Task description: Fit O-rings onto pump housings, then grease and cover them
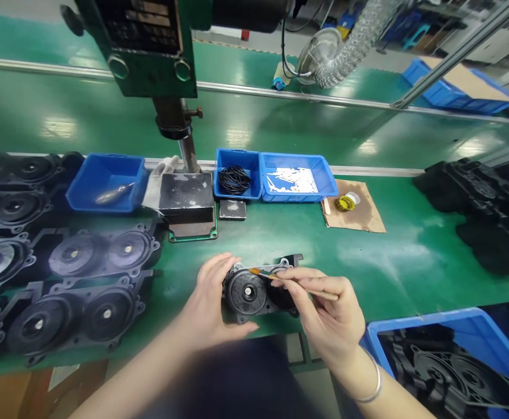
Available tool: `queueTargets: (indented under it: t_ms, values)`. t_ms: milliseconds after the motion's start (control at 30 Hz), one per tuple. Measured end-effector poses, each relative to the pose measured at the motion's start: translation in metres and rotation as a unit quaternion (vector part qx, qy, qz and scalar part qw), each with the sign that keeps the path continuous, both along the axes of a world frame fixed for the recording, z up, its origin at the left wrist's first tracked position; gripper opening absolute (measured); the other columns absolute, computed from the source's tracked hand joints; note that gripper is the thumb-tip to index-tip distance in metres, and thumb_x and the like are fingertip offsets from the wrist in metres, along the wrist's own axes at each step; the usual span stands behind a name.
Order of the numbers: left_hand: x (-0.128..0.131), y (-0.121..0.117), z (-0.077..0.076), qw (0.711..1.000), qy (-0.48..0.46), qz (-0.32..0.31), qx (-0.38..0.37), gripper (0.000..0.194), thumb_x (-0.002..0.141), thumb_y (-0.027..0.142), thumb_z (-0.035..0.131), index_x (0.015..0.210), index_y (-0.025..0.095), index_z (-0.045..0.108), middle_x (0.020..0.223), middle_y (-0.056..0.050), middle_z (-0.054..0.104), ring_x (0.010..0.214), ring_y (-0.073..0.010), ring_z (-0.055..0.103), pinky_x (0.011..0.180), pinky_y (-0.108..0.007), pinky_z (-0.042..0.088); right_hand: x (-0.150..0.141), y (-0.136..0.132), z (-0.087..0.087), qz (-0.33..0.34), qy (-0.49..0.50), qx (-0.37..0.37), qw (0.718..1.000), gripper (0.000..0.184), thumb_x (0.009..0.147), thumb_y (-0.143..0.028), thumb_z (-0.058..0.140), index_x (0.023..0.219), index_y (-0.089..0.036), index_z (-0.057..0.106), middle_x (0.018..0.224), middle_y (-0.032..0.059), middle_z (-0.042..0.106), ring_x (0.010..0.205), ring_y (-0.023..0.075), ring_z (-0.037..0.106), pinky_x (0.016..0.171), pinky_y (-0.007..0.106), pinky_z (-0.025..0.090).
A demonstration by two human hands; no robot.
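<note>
A black housing [246, 299] with two round recesses lies on the green bench in front of me. My left hand [206, 308] holds its left edge, fingers along the far side and thumb at the near side. Pinched in my right hand [335, 314] is a small paintbrush [260, 273] with a pale wooden handle. Its orange-brown bristles are at the upper rim of the left recess; whether they touch is hard to tell. My right fingers partly hide the right recess.
Rows of similar housings [108, 308] fill the left side. A press [187, 195] stands behind, beside blue bins holding black rings [234, 180] and white pieces [295, 180]. An open yellow jar [345, 202] sits on cardboard [367, 218]. A blue crate [424, 319] of housings is at lower right.
</note>
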State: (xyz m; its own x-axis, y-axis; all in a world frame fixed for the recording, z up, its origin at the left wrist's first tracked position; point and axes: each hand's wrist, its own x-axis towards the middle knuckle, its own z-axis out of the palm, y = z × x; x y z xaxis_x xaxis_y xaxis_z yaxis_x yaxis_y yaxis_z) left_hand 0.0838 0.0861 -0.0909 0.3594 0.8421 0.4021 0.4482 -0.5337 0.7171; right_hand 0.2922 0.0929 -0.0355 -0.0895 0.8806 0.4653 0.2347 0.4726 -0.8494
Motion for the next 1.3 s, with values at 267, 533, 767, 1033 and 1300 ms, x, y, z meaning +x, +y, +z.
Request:
queueTargets:
  t_ms: [267, 533, 767, 1033, 1300]
  values:
    - [0.001, 0.000, -0.001, 1.000, 0.003, 0.004, 0.005, 0.106, 0.070, 0.042, 0.080, 0.148, 0.013, 0.015, 0.137, -0.021, 0.047, 0.136, -0.0355, 0.032, 0.111, -0.058, 0.034, 0.008, -0.023, 0.003, -0.020, -0.045, 0.036, 0.998, 0.032, 0.087, 0.006, 0.058, 0.104, -0.019, 0.050, 0.097, 0.0088, 0.068, 0.086, 0.0220, 0.070, 0.070, 0.036, 0.064]
    - [0.000, 0.000, -0.001, 1.000, 0.009, 0.003, 0.001, 0.106, 0.070, 0.042, 0.081, 0.148, 0.014, 0.015, 0.138, -0.020, 0.047, 0.137, -0.0355, 0.031, 0.112, -0.058, 0.033, 0.013, -0.028, 0.012, -0.033, -0.031, 0.048, 0.998, 0.034, 0.086, 0.008, 0.057, 0.105, -0.020, 0.051, 0.096, 0.0077, 0.069, 0.086, 0.0218, 0.071, 0.068, 0.033, 0.065]
    - [-0.001, 0.000, -0.001, 1.000, 0.017, 0.006, -0.013, 0.108, 0.068, 0.045, 0.081, 0.149, 0.017, 0.015, 0.139, -0.019, 0.046, 0.137, -0.0361, 0.031, 0.112, -0.060, 0.033, 0.005, -0.024, 0.000, -0.021, -0.088, 0.097, 0.991, 0.037, 0.085, 0.007, 0.061, 0.107, -0.021, 0.050, 0.099, 0.0091, 0.070, 0.089, 0.0232, 0.071, 0.072, 0.037, 0.065]
    - [-0.001, 0.000, -0.002, 1.000, 0.015, 0.007, 0.008, 0.104, 0.070, 0.043, 0.079, 0.148, 0.018, 0.017, 0.138, -0.019, 0.046, 0.136, -0.0370, 0.034, 0.110, -0.060, 0.035, 0.004, -0.062, 0.008, 0.046, -0.169, 0.117, 0.978, 0.038, 0.087, 0.006, 0.055, 0.112, -0.022, 0.049, 0.100, 0.0087, 0.070, 0.086, 0.0212, 0.071, 0.077, 0.037, 0.064]
    - [-0.003, 0.001, -0.002, 1.000, 0.014, -0.004, 0.023, 0.109, 0.068, 0.044, 0.081, 0.149, 0.016, 0.014, 0.138, -0.020, 0.046, 0.136, -0.0371, 0.033, 0.111, -0.059, 0.034, 0.009, -0.067, 0.020, 0.115, -0.194, 0.135, 0.965, 0.038, 0.088, 0.006, 0.052, 0.115, -0.021, 0.052, 0.113, 0.0106, 0.069, 0.103, 0.0235, 0.067, 0.091, 0.041, 0.060]
